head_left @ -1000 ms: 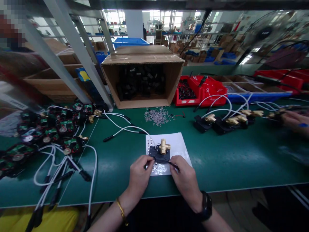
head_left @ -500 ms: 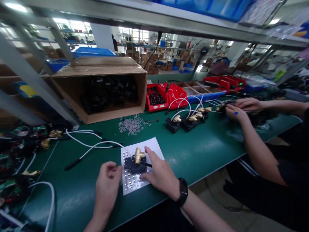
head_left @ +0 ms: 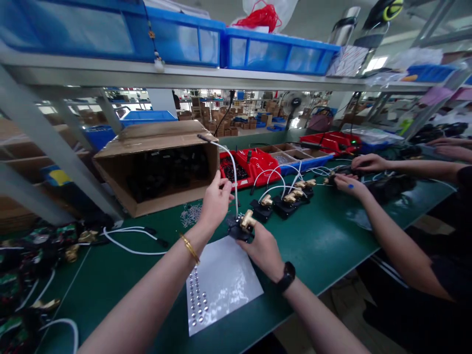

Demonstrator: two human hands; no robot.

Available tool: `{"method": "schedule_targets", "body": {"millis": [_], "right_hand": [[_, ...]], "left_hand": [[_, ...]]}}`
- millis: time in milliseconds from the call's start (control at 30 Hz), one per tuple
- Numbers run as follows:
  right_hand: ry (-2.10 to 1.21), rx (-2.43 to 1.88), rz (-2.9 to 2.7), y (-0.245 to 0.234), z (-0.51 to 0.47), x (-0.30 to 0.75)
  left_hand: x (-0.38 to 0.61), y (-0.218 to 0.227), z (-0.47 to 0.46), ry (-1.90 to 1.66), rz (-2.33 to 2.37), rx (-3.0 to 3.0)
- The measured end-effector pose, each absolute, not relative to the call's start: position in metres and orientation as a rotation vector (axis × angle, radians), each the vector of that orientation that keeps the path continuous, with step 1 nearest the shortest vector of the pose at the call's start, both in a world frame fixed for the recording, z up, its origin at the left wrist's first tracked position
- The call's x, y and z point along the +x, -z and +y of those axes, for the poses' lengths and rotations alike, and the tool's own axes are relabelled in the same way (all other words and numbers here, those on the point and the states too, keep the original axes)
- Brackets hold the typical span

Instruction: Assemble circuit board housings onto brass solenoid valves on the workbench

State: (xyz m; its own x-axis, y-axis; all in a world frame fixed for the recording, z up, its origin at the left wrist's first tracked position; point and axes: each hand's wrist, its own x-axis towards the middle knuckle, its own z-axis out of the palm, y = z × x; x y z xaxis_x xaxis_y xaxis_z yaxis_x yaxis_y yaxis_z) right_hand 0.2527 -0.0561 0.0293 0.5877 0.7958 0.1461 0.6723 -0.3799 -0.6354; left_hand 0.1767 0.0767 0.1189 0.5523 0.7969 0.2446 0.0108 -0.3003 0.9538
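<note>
My right hand [head_left: 262, 247] grips a black base with a brass valve [head_left: 243, 224], lifted off the green table just beyond a white sheet [head_left: 221, 280] dotted with small round stickers. My left hand [head_left: 216, 200] is raised above it, fingers pinched on the white cable [head_left: 233, 169] that arcs up from the valve to a black tip over the cardboard box [head_left: 155, 162]. A gold bracelet shows on my left wrist, a black watch on my right.
Finished valve units [head_left: 285, 202] with white cables stand to the right, before red bins [head_left: 254, 164]. A co-worker's hands [head_left: 356, 177] work at the right. Small metal pins [head_left: 190, 214] lie by the box. Circuit boards and cables [head_left: 44, 246] crowd the left.
The valve unit has been lifted off the white sheet and carried forward. My left hand rose and took the white cable. The view tilted up and right.
</note>
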Motion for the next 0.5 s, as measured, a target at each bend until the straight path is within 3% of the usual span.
{"method": "schedule_targets", "body": {"millis": [300,500], "right_hand": [[0.112,-2.415,-1.180,0.000,-0.058,0.289],[0.319,-2.575,-1.189,-0.010,-0.044,0.292]], "left_hand": [[0.099,-0.040,0.064,-0.649,0.900,1.842],[0.057,-0.028,0.068,-0.519,0.965,1.781]]}}
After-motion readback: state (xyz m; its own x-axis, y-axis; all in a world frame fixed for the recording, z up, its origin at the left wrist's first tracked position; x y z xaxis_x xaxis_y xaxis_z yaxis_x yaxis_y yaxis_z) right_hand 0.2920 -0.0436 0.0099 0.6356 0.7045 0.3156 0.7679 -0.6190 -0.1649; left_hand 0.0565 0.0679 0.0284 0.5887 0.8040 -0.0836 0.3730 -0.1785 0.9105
